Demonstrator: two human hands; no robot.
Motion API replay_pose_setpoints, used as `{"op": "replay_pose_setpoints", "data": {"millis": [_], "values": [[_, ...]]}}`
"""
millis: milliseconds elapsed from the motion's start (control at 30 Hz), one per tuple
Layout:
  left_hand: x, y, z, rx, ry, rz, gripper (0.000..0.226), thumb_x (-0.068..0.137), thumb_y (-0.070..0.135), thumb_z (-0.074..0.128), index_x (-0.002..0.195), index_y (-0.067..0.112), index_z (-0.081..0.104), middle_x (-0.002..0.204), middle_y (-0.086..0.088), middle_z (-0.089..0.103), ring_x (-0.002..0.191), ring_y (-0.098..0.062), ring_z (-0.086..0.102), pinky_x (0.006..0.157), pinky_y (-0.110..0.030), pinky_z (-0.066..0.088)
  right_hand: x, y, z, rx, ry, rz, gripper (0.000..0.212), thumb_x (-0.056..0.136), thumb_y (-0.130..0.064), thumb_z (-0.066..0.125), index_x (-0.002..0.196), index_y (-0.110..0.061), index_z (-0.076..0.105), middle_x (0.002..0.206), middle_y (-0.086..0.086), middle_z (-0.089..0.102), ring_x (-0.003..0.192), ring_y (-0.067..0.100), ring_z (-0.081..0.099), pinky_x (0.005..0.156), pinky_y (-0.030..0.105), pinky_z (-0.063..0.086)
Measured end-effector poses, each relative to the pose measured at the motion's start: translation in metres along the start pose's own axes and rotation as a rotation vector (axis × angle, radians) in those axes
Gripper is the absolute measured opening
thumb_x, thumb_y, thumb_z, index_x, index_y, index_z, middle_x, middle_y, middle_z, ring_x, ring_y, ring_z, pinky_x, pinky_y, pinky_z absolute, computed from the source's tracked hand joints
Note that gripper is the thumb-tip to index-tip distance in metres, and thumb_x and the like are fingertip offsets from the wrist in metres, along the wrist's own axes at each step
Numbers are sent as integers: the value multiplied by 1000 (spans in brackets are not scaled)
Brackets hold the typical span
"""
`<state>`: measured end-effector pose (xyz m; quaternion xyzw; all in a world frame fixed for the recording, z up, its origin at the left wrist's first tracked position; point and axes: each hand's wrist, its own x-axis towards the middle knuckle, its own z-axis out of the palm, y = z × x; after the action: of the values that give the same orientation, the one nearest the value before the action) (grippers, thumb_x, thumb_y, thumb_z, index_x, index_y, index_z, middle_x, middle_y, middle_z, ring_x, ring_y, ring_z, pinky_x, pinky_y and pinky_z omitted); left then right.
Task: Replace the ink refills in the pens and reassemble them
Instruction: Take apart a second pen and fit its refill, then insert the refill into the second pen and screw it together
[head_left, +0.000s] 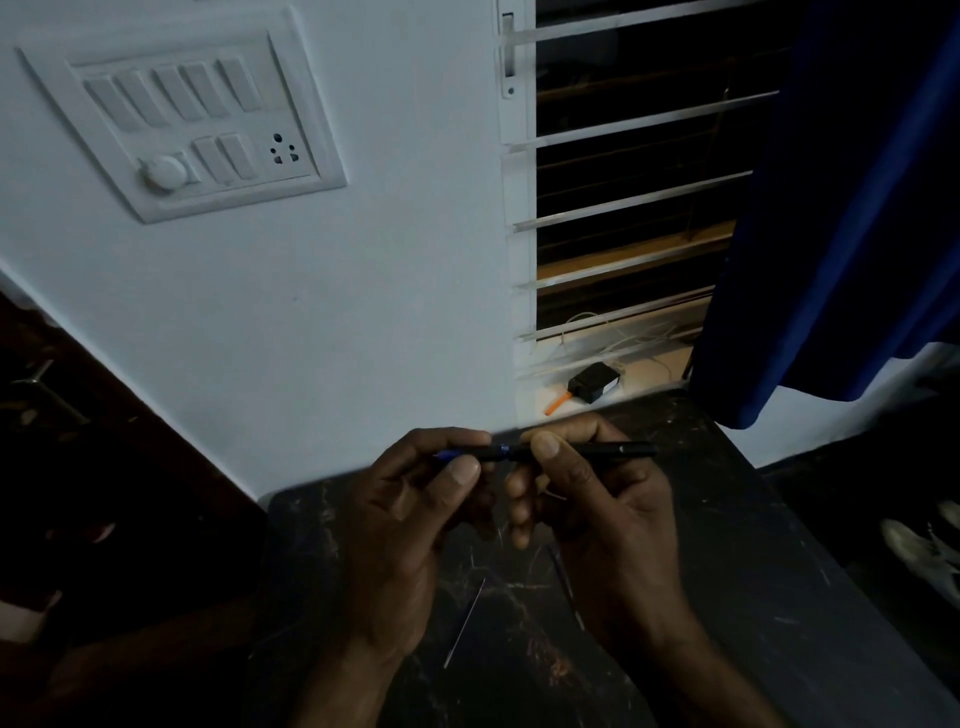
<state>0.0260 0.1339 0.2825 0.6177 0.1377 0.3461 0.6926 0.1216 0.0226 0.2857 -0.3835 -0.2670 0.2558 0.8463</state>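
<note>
Pen (613, 450) sits level above the dark table (753, 519). Your left hand (415, 499) pinches its blue end between thumb and fingers, and your right hand (597, 499) grips the black barrel just beside it. You hold one pen. Two thin refills lie loose on the table below: one refill (465, 623) between your wrists, a second refill (567, 587) beside your right hand. Farther off, one black adapter (595, 382) rests on the window sill (649, 371).

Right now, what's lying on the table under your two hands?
On the dark table a thin refill lies in plain view below the left hand. A second refill lies by the right hand, partly covered. Both hold a pen. Anything else beneath is hidden.
</note>
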Motion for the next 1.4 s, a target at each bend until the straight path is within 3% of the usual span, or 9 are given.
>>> {"op": "replay_pose_setpoints", "data": {"millis": [133,333,533,800,967,1067,1167,1233,1400], "values": [[0,-2,5,113,174,25,30,87,38,70,83,9,71,70,-21,67,59,-47,60,50,-46,50,0,5,1,-1,7,2,17,97,-10,61,92,7,63,74,24,68,60,30,65,51,34,52],[1,-5,6,300,279,28,56,99,40,62,48,20,50,43,-1,42,41,-16,43,43,-28,38,-3,15,3,-45,39,-5,18,93,-16,60,91,1,66,76,25,72,63,35,70,54,37,55],[-2,-11,-11,69,25,-52,23,86,36,69,100,18,73,76,-13,70,58,-21,62,42,-30,48,4,22,-4,-64,68,12,18,93,-11,61,93,7,62,74,22,72,63,33,69,59,38,56],[-2,-22,-32,2,215,-102,15,77,39,75,80,25,76,71,-1,69,54,-11,61,41,-25,44,10,35,-10,9,120,118,7,87,-5,63,83,-4,69,72,18,71,63,25,69,56,31,56],[-1,-40,-70,-164,265,-126,32,70,38,87,92,18,74,83,0,73,66,-8,65,51,-22,51,11,40,-18,61,127,162,14,88,-5,63,78,-10,71,72,15,71,63,23,69,55,30,56],[-6,-94,-104,178,348,-130,21,76,9,82,93,16,72,85,1,78,74,-7,72,66,-25,59,10,42,-25,72,127,187,16,86,-6,59,78,-12,71,73,13,71,64,22,68,56,30,56],[-30,-172,-133,507,275,-276,34,81,-12,78,91,19,71,81,6,78,81,4,73,81,-25,57,6,46,-26,75,141,198,16,87,-5,59,76,-11,69,70,12,69,62,22,67,55,31,55],[-52,-218,-148,668,230,-375,37,82,-7,80,92,27,70,85,10,76,88,3,73,83,-13,54,2,47,-27,65,153,216,12,86,-4,59,77,-6,67,69,12,68,62,23,66,55,31,54],[-80,-283,-168,835,225,-503,28,83,-1,81,92,24,72,88,11,72,85,-7,70,88,-37,59,-6,46,-37,21,181,256,7,87,-4,59,83,2,60,68,13,68,61,25,66,55,31,54]]}}
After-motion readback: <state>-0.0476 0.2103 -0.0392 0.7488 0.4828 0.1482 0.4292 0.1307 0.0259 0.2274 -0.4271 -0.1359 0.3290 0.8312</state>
